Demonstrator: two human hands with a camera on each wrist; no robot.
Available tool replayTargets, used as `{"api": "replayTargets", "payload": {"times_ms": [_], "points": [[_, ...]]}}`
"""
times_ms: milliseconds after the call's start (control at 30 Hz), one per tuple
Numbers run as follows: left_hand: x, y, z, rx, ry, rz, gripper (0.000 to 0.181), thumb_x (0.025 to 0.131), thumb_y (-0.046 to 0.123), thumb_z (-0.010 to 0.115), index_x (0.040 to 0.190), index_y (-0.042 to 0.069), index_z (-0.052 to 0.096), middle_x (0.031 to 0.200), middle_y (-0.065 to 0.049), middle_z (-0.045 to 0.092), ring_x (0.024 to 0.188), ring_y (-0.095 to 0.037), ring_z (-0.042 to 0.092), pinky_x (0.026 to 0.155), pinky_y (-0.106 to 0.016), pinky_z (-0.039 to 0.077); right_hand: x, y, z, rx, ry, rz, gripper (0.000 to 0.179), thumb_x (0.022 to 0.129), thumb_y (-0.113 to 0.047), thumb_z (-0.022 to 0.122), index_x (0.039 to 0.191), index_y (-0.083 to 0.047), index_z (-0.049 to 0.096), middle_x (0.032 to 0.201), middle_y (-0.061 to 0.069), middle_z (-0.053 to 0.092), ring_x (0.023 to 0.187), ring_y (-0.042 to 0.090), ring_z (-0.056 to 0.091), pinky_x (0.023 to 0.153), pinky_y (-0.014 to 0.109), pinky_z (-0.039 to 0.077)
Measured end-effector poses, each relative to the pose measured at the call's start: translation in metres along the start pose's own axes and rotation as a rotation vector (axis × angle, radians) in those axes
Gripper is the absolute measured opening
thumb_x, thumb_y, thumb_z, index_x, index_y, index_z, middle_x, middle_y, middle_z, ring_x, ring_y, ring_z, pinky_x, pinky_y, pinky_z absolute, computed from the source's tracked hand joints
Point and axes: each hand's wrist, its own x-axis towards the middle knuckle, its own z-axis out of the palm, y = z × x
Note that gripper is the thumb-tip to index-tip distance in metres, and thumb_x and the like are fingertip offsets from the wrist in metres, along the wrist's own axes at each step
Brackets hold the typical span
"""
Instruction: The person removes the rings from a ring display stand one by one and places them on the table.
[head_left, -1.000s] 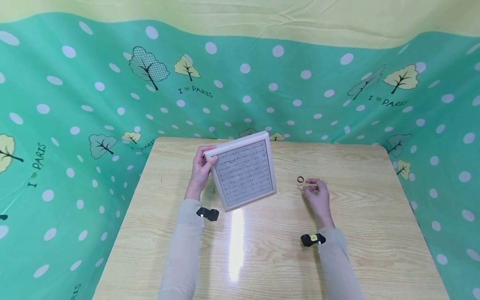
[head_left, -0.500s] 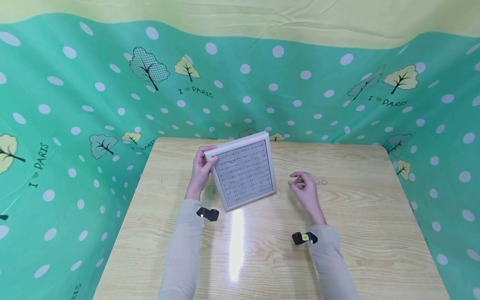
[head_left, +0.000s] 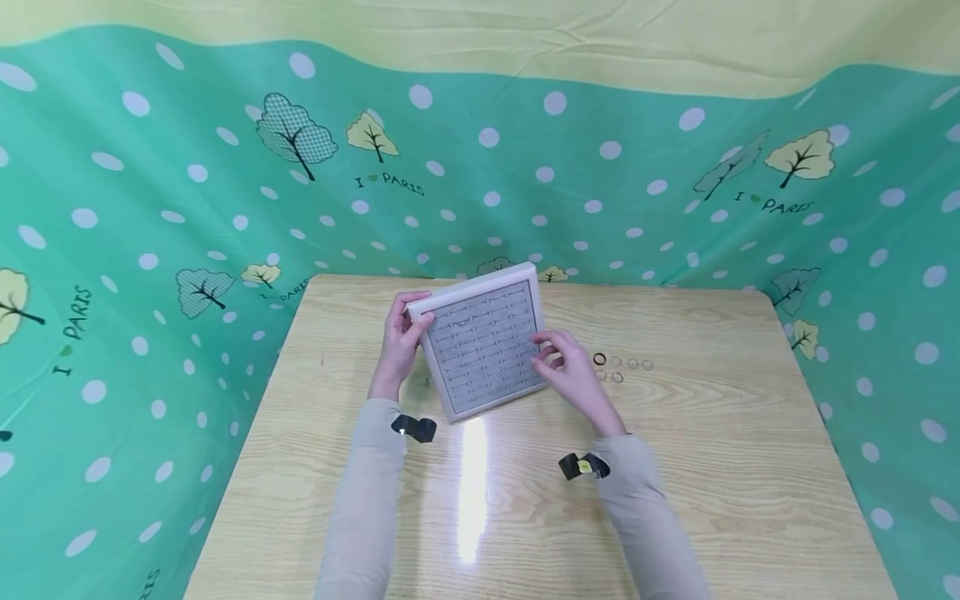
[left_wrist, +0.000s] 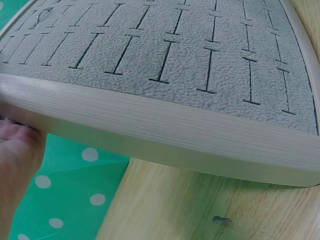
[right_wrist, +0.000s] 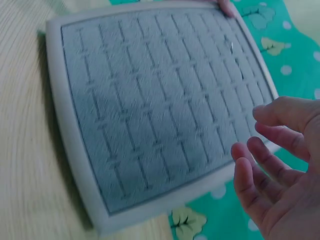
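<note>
My left hand [head_left: 401, 337] grips the upper left corner of a ring display tray [head_left: 489, 354], thumb on the front and fingers behind. The tray has a pale frame and a grey slotted foam pad, and is tilted up from the table. One silvery ring [left_wrist: 42, 16] sits in a slot near that corner. My right hand [head_left: 570, 367] is at the tray's right edge, fingers curved, thumb and forefinger tips over the pad. In the right wrist view the right hand [right_wrist: 280, 165] stands in front of the pad; I cannot tell whether a ring is between its fingertips.
Right of the tray, a black ring [head_left: 599, 359] and several thin metallic rings [head_left: 633, 364] lie in two short rows on the wooden table [head_left: 720, 467]. A green curtain [head_left: 480, 167] with white dots and trees hangs behind the table and along its sides.
My right hand has moved left from the rings on the table to the tray's right edge, uncovering the rings. The left hand and the tray have stayed in place.
</note>
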Motion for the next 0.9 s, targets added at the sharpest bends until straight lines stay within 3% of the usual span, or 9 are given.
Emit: {"api": "replayTargets", "payload": {"times_ms": [433,900], "points": [[0.000,-0.002,0.000,-0.005,0.005,0.004,0.031,0.092,-0.007,0.053,0.121,-0.005,0.044,0.104,-0.005,0.063,0.084,-0.017,0.064,0.070,-0.030,0.057,0.022,-0.019,0.029,0.041,-0.037,-0.104,0.033,0.084,0.004,0.068,0.116,0.002,0.062,0.112,0.014,0.061,0.090,0.026,0.060,0.074,0.037,0.054],[0.001,-0.001,-0.002,0.010,-0.006,0.004,0.034,0.092,-0.007,0.052,0.123,-0.008,0.039,0.109,-0.005,0.061,0.089,-0.018,0.063,0.072,-0.031,0.057,0.054,-0.043,0.059,-0.034,-0.065,-0.161,0.032,0.084,0.002,0.068,0.115,-0.002,0.065,0.107,0.010,0.060,0.083,0.017,0.058,0.071,0.027,0.053]]}}
